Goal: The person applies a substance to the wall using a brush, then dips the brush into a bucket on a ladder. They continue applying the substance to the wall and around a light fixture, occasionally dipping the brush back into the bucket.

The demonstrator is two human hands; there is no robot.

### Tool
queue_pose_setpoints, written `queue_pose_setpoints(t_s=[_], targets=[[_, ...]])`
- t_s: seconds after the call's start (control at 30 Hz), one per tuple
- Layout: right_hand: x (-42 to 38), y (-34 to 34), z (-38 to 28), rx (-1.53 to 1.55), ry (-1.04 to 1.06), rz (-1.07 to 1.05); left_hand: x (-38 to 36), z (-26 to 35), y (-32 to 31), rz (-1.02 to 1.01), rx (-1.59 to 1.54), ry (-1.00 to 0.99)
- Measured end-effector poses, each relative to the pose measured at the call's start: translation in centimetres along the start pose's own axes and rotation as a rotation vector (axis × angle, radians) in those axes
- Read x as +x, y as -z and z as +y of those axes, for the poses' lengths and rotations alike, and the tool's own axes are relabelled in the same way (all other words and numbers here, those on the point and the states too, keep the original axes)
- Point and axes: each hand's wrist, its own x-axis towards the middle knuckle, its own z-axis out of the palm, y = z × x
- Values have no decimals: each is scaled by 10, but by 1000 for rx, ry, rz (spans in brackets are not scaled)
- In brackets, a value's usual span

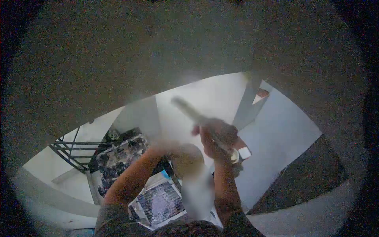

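Observation:
In the head view my right hand (pixel 218 135), its fingers wrapped round a pale stick-like tool (pixel 186 108), is raised in front of the white wall. The tool points up and to the left, and its far end is blurred. My left hand (pixel 167 148) is lower and to the left, smeared by motion, beside a round brownish object (pixel 189 161). Whether its fingers hold that object cannot be made out. A blurred pale shape hangs below the round object, between my forearms.
A dark, paint-spotted surface (pixel 122 156) lies at the left, near a dark metal railing (pixel 75 149). Below is a sheet with a striped, printed pattern (pixel 162 203). A small white box-like item (pixel 244 153) is right of my right wrist. A large dark blur covers the top.

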Motion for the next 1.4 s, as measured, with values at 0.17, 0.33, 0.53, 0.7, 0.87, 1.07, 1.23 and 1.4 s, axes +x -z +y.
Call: queue_pose_setpoints(t_s=[0.17,0.33,0.53,0.7,0.87,1.07,1.23,1.4], targets=[[9,0,-14,362,-141,582,4,-33,-44,398,-773,-309],[6,-12,32,-148,87,157,-44,37,36,109,-238,-16],[4,3,-21,343,-153,398,-26,24,21,56,-177,-61],[13,-39,5,232,120,350,-3,-4,-8,115,-246,-133],[1,-15,-15,-15,22,226,-5,2,-3,91,-63,-77],[24,-37,4,-7,324,347,-95,48,52,151,-226,-213],[-99,-34,18,153,-54,-49,-53,17,8,245,-49,-201],[-172,-4,-6,546,-527,435,-9,-1,1,203,27,-160]])
